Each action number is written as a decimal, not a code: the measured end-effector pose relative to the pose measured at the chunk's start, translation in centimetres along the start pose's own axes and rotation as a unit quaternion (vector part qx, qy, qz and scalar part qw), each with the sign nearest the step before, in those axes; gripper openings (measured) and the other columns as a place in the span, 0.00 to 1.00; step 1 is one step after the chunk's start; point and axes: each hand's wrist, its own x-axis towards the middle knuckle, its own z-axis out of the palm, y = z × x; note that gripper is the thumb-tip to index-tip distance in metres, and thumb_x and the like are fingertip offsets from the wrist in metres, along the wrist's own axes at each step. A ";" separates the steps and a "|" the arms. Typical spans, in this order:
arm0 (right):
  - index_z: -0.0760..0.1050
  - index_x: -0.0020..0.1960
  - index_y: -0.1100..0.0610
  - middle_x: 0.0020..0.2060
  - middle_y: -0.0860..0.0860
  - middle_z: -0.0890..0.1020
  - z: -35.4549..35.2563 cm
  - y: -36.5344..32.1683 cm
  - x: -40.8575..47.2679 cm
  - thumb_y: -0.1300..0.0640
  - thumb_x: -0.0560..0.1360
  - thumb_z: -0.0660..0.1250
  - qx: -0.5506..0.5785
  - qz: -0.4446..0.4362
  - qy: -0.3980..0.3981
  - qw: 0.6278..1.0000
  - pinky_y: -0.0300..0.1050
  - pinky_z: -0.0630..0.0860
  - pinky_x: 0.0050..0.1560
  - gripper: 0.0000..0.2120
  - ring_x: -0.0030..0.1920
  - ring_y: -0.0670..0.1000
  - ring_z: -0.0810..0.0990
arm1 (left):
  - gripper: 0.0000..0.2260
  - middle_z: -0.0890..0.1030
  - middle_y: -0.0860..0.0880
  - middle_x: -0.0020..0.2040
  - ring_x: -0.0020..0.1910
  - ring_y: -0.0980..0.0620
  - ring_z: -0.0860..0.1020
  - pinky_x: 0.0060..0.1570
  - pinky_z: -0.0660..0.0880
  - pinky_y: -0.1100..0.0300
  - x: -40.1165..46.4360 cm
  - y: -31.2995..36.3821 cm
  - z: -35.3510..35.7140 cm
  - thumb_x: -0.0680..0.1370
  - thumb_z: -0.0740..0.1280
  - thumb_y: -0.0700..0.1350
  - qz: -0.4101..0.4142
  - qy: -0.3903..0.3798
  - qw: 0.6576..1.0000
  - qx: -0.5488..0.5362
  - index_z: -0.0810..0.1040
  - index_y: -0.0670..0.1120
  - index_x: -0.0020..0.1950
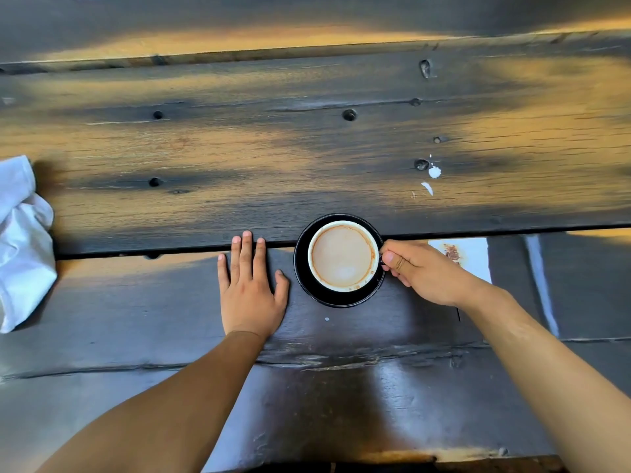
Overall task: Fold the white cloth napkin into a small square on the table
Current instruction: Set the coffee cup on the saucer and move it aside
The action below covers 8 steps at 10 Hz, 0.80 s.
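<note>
The napkin lies crumpled well left of the cup. Left hand rests flat, fingers spread, beside the cup; right hand apparently pinches its handle.

Both forearms bare; no sleeves, hands ungloved.

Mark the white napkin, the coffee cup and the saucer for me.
white napkin [24,244], head view, middle of the crumpled cloth at the left edge.
coffee cup [343,256], head view, on the coffee surface inside the rim.
saucer [327,295], head view, bare black lower-left rim.
</note>
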 end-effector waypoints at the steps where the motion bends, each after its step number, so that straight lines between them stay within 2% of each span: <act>1: 0.72 0.42 0.47 0.35 0.39 0.76 -0.1 0.2 -0.1 0.51 0.85 0.56 -0.008 -0.010 -0.005 1.000 0.32 0.69 0.38 0.13 0.35 0.42 0.72 | 0.30 0.58 0.43 0.82 0.82 0.45 0.52 0.79 0.51 0.41 0.0 0.0 0.0 0.80 0.53 0.55 0.000 0.001 1.000 0.000 0.62 0.43 0.80; 4: 0.72 0.42 0.43 0.37 0.37 0.77 0.1 0.0 -0.4 0.49 0.84 0.55 -0.009 0.007 0.007 1.000 0.32 0.68 0.39 0.13 0.36 0.39 0.74 | 0.30 0.59 0.43 0.81 0.82 0.45 0.53 0.79 0.51 0.41 -0.1 -0.2 0.3 0.79 0.53 0.55 0.001 0.006 1.000 0.002 0.62 0.43 0.79; 5: 0.73 0.44 0.42 0.37 0.41 0.79 0.0 -0.2 -0.4 0.47 0.84 0.56 -0.017 0.022 0.009 1.000 0.35 0.68 0.40 0.12 0.36 0.39 0.74 | 0.30 0.59 0.43 0.81 0.82 0.45 0.53 0.79 0.51 0.41 -0.1 -0.2 0.3 0.79 0.54 0.55 0.002 0.007 1.000 0.000 0.62 0.43 0.79; 6: 0.73 0.52 0.39 0.39 0.44 0.80 0.2 -0.2 -0.6 0.44 0.83 0.55 0.003 0.048 0.030 0.998 0.35 0.73 0.39 0.08 0.37 0.43 0.78 | 0.30 0.59 0.43 0.81 0.82 0.45 0.53 0.79 0.50 0.42 0.0 -0.2 0.3 0.79 0.54 0.55 -0.001 0.006 1.000 -0.002 0.62 0.43 0.79; 7: 0.74 0.57 0.40 0.40 0.43 0.80 1.4 0.3 -1.2 0.43 0.83 0.54 0.031 0.044 0.112 0.992 0.31 0.73 0.42 0.11 0.40 0.44 0.80 | 0.30 0.59 0.44 0.82 0.82 0.45 0.53 0.79 0.50 0.42 0.1 -0.2 0.2 0.79 0.53 0.55 -0.001 0.001 1.000 0.000 0.62 0.43 0.80; 8: 0.77 0.60 0.47 0.45 0.45 0.80 4.7 1.0 -2.3 0.52 0.85 0.54 0.043 0.055 0.257 0.964 0.40 0.75 0.52 0.13 0.45 0.46 0.80 | 0.31 0.57 0.44 0.82 0.82 0.45 0.52 0.79 0.49 0.42 -0.1 0.1 -0.1 0.80 0.52 0.56 -0.003 -0.014 1.000 0.002 0.60 0.44 0.80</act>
